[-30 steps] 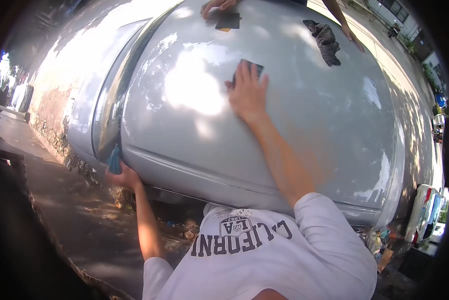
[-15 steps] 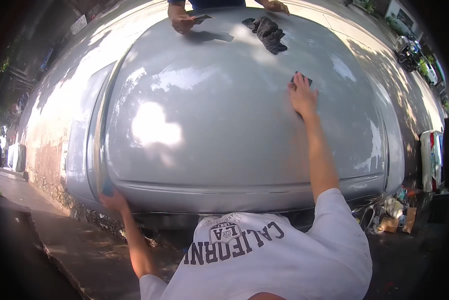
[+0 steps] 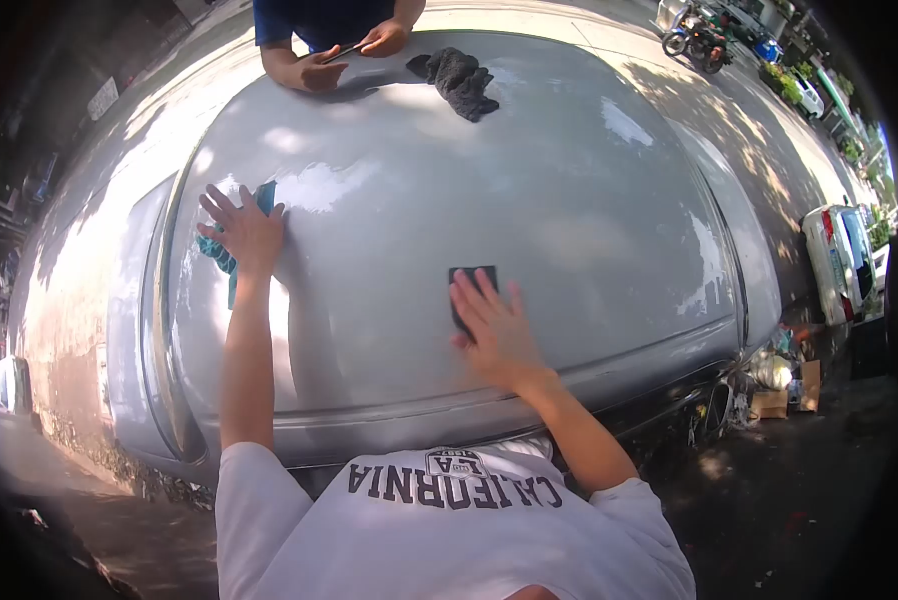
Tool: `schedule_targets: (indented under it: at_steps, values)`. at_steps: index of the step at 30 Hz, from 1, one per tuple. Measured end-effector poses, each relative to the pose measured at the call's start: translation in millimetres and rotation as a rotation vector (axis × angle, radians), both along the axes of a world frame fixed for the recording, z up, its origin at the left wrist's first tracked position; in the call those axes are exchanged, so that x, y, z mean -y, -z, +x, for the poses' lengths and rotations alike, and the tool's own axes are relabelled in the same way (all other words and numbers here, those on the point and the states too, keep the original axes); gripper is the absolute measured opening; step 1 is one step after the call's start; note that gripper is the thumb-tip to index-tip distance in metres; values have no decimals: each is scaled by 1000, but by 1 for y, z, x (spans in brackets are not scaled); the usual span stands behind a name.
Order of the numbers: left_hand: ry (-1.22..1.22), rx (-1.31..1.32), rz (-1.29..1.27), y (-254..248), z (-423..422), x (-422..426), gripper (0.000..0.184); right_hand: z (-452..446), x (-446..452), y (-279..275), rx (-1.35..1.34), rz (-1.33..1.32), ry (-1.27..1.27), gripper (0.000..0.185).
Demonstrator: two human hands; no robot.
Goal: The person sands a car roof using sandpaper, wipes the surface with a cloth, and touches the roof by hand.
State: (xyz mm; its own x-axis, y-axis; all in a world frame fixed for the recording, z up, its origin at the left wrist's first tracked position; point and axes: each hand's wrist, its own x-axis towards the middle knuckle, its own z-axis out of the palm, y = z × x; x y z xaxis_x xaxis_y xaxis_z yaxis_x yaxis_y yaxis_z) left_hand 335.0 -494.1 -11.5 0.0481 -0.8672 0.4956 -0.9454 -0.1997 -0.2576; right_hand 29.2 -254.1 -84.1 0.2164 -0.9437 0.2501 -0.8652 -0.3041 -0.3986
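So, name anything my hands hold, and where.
Left hand: spread over the middle of a teal cloth. Right hand: fingers across the top of a black pad.

Outdoors, strong sun. Pale road dappled with shade; motorcycle at upper right, white car at right. Dark, shaded ground at lower right.

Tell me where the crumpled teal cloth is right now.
In the head view, the crumpled teal cloth is under the person's spread left hand, toward the left side of the broad, glossy grey car panel.
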Motion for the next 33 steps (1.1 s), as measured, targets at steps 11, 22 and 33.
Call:
schedule_targets:
  at_steps: [11,22,33]
  values:
    - [636,-329,324,52,-175,-37,54,-79,68,17,-160,42,572,60]
    - [67,-453,198,38,-37,11,60,-42,288,21,-135,-37,595,68]
    - [-65,-362,143,42,86,-21,58,-28,333,5,14,36,463,62]
